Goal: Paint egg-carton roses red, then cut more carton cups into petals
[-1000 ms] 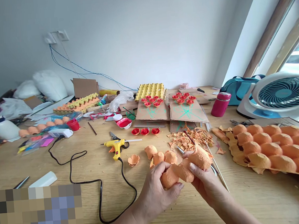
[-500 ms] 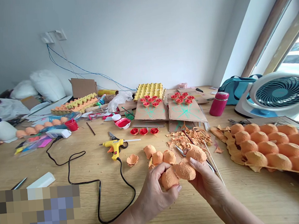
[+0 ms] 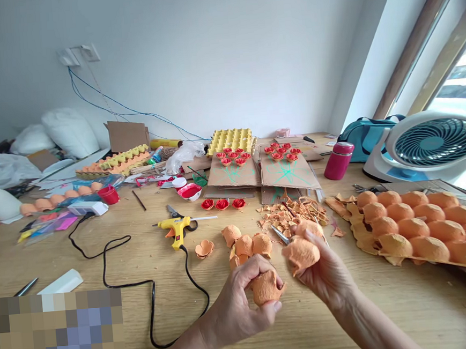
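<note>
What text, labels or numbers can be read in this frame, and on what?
No text is legible.
Yellow glue gun: any marking too small to read.
Red flask: no print visible.
White fan: no readable brand.
The carton cup in left hand, carton piece in right hand: blank.

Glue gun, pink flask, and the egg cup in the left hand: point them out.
glue gun (image 3: 177, 227): head view, yellow body.
flask (image 3: 338, 161): head view, middle of its pink body.
egg cup (image 3: 265, 288): head view, its orange outer side.
</note>
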